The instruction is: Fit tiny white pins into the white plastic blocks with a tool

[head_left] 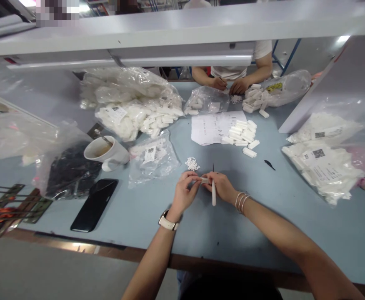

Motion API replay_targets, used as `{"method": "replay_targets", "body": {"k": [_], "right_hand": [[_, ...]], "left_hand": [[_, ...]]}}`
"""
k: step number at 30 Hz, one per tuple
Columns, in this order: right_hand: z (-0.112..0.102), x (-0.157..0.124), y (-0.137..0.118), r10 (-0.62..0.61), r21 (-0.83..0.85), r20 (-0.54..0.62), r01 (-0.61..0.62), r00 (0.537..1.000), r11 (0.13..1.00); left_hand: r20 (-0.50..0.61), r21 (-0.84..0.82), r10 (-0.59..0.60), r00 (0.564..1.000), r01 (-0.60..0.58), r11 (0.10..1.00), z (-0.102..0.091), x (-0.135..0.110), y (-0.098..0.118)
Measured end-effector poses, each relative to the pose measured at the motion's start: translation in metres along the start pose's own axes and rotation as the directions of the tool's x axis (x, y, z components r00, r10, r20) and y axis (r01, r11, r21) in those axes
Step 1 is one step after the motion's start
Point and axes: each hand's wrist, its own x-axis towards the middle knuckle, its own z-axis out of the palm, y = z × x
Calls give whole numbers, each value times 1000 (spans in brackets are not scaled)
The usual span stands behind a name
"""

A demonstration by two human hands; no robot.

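Between the fingertips of my left hand (185, 192) is a small white slotted plastic piece (204, 180); the hand is closed on it. My right hand (222, 188) grips a thin tool with a white handle (213, 193). The tool's slim dark tip points away from me, and the handle hangs toward me. Fingers of the right hand also reach the far end of the slotted piece. A small heap of tiny white parts (192, 163) lies just beyond my left hand. White rectangular plastic pieces (241, 132) are piled farther off, partly over a paper sheet (207, 127).
Left of me are a black phone (94, 205), a white mug with a spoon (116, 155) and a flat clear bag (153, 160). Large bags of white parts (132, 112) stand behind; more bags (323, 166) lie right. Across the table, a co-worker's hands (229, 85) handle small parts.
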Motion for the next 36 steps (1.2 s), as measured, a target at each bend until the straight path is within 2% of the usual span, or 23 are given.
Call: {"method": "replay_targets", "body": {"k": [10,16,19,25,31,36], "right_hand": [[0,-1,0,-24,-15,-1,24,1000,1000],[1,-1,1,-39,-61,-2,39,999,997],[1,-1,1,-58,-86,-2,58,998,995],[-1,-1,-1,-137,-61,-30,135,990,989],[-2,-1,-3,-193,2,-39,193,980,981],[0,-1,0,-157,-34,-52,156,986,987]], "left_hand": [[-17,133,38,999,-36,991,5,-3,-2],[-32,139,52,998,-47,989,7,-4,-2],[-13,88,-2,1000,3,996,6,-4,-1],[106,-30,-203,974,207,978,3,-4,4],[80,-99,-240,967,247,964,2,-3,13],[87,-135,-298,951,307,942,0,0,8]]}}
